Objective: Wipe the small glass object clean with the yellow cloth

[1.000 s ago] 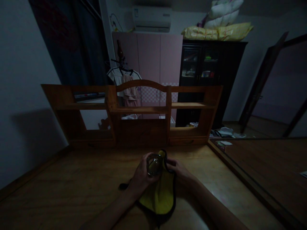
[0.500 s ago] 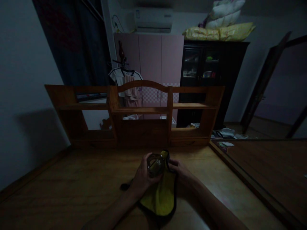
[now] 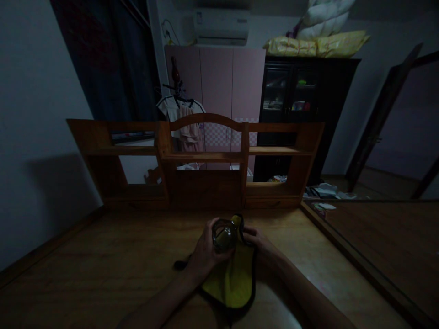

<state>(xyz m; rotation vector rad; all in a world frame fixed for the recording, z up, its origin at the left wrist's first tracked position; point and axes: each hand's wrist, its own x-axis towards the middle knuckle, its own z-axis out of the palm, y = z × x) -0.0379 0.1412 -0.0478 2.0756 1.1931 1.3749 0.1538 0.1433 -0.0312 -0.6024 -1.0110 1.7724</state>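
My left hand (image 3: 205, 251) is wrapped round a small clear glass (image 3: 223, 235), held just above the wooden desk (image 3: 103, 260). My right hand (image 3: 258, 242) grips a yellow cloth with a dark border (image 3: 236, 278) and presses its upper edge against the right side of the glass. The rest of the cloth hangs down onto the desk between my forearms. The room is dim, so the inside of the glass is hard to make out.
A wooden shelf unit (image 3: 202, 157) with open compartments stands along the back of the desk. Behind it are a pink wardrobe (image 3: 219, 77), hanging clothes (image 3: 181, 114) and a dark cabinet (image 3: 302, 96). A mirror or glossy panel (image 3: 377, 246) lies at the right.
The hands, glass and cloth have stayed together with barely any change; the view has drifted slightly, so everything sits a little further right in the picture.
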